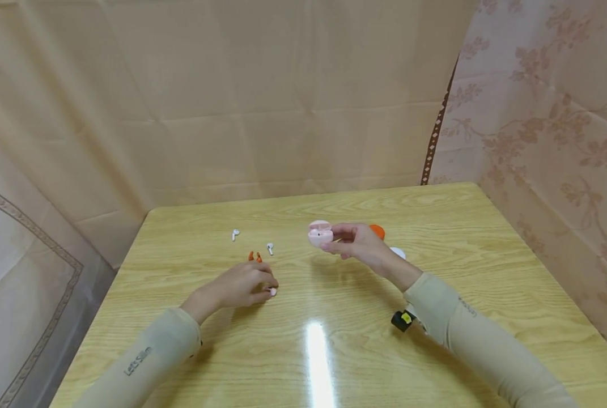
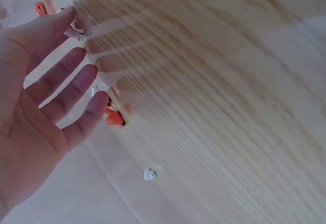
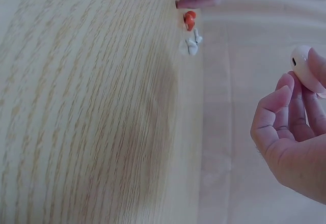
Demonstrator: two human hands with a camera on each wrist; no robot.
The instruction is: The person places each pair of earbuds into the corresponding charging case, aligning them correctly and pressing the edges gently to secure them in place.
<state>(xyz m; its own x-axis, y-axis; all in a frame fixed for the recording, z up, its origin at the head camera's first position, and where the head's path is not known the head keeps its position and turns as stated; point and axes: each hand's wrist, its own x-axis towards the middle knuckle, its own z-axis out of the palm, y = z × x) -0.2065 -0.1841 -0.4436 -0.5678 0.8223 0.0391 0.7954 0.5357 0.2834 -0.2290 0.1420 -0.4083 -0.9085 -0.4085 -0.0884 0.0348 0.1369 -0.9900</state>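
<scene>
My right hand holds a pink earbud case above the table, its lid raised. In the right wrist view the thumb and fingers grip the case by its rounded side. Low over the tabletop, my left hand pinches a pink earbud between thumb and forefinger. The left wrist view shows that earbud at the fingertips, with the other fingers spread. Just beyond the left hand lie two orange earbuds. Two white earbuds lie farther back, apart from each other.
Behind my right hand, an orange round case and a white case are partly hidden by the hand and wrist. A black object with a yellow part sits beside the right sleeve. Curtains hang behind the wooden table.
</scene>
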